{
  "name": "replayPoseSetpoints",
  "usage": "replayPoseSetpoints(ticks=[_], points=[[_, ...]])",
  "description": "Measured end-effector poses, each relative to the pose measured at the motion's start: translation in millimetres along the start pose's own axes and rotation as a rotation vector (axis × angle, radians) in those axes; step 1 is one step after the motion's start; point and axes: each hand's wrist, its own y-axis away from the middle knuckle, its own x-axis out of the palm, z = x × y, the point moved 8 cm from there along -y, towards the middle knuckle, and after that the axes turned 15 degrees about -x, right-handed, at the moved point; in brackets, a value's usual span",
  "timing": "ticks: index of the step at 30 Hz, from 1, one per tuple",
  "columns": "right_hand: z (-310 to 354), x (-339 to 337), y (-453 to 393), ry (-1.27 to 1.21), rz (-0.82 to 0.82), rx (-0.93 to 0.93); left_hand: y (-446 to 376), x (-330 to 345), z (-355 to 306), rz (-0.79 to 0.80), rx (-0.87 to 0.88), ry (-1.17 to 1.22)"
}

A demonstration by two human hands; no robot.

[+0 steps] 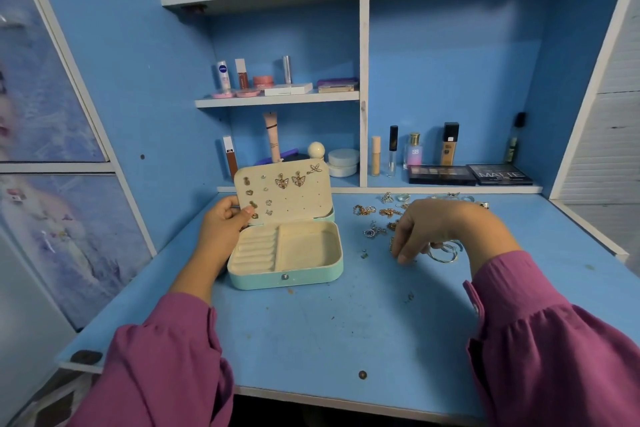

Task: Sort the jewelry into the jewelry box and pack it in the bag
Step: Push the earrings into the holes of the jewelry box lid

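Jewelry box [287, 263]: mint green, cream lining, open on desk, left of centre; lid [282, 191] upright, studded with earrings. Loose jewelry [381, 215]: gold and silver pieces scattered right of box, toward far edge.

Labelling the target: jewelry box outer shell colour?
Mint green shell on the jewelry box, cream lining inside; head view.

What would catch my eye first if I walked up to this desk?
Probably the open mint jewelry box at the middle of the blue desk, its raised lid studded with gold earrings and held by the left hand. To its right, the right hand reaches into a scatter of loose jewelry.
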Motion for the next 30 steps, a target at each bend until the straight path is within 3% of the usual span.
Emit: replayPoseSetpoints(ticks=[8, 18, 26, 28, 30], points=[[-1.6, 6.0, -0.9, 0.020, 0.029, 0.052, -2.2, 0.0, 2.8, 0.017, -0.043, 0.035], [5.2, 6.6, -6.3, -0.213, -0.029, -0.031, -3.5, 1.9, 3.8, 0.051, -0.068, 0.083], [10.8, 5.1, -1.9, 0.029, 0.012, -0.013, -3.7, 1.4, 4.5, 0.054, -0.055, 0.104], [14.9, 4.1, -3.1, 0.003, -0.032, -0.052, -3.6, 1.3, 3.7, 0.048, -0.039, 0.101], [21.2, -4.6, -6.7, -0.071, -0.194, -0.113, -3.7, 1.3, 3.2, 0.047, -0.031, 0.097]])
